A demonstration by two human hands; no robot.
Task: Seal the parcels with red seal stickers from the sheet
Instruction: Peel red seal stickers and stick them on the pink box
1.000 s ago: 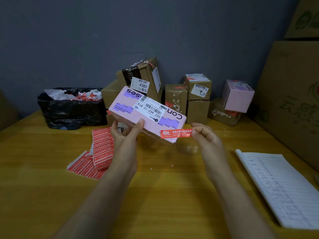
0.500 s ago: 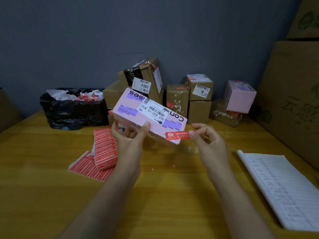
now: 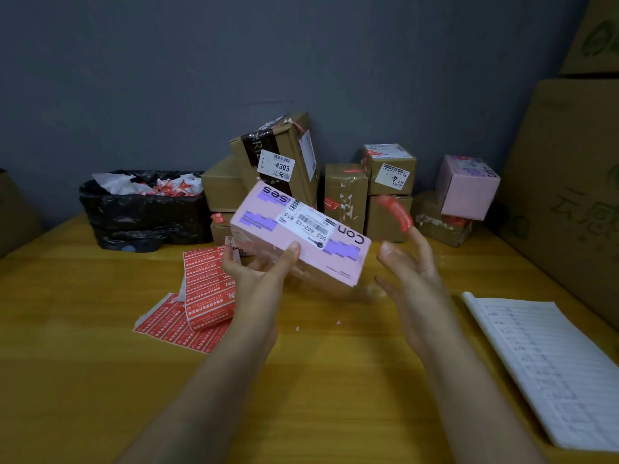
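mid-frame, the left hand [image 3: 254,272] grips the pink parcel [image 3: 301,229] by its left end, long axis sloping down to the right. the right hand [image 3: 412,272], fingers loose and pinching nothing, carries a red seal sticker [image 3: 395,212] stuck to one raised fingertip, just right of the parcel's free end

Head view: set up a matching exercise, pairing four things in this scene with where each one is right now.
Things:
1 pink parcel
2 red seal sticker
3 sticker sheet
4 notebook

Places:
A lying at the right side of the table
B clinging to a fingertip of the right hand
C gripped by the left hand, above the table
D lying partly curled on the table, left of the left hand

Pairs: 1-C, 2-B, 3-D, 4-A
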